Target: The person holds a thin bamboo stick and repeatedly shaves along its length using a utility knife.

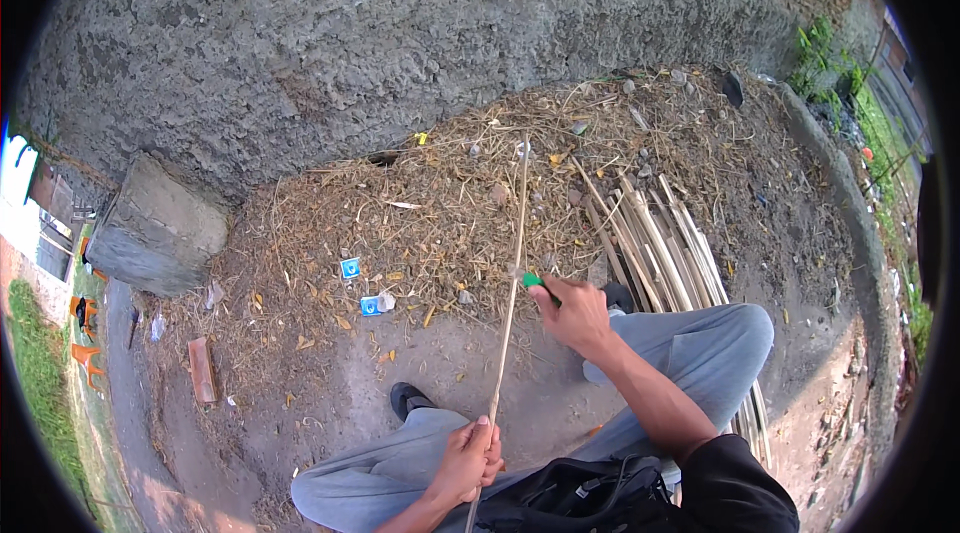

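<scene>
A long, thin, pale wooden stick (509,328) runs from my lap away toward the wall, slightly tilted to the right. My left hand (470,458) is closed around its near part, between my knees. My right hand (575,316) grips a small green-handled knife (531,280) just right of the stick's middle. The knife's front end meets the stick there; its blade is too small to make out well. Beyond my right knee lies a bundle of split wooden strips (660,245), which passes partly behind my leg.
A rough grey wall (420,43) rises ahead. Dry shavings (430,233) cover the ground, with blue-and-white packets (350,268) among them. At the left are a concrete block (165,223) and a brick (203,370). A low curb (845,193) curves along the right.
</scene>
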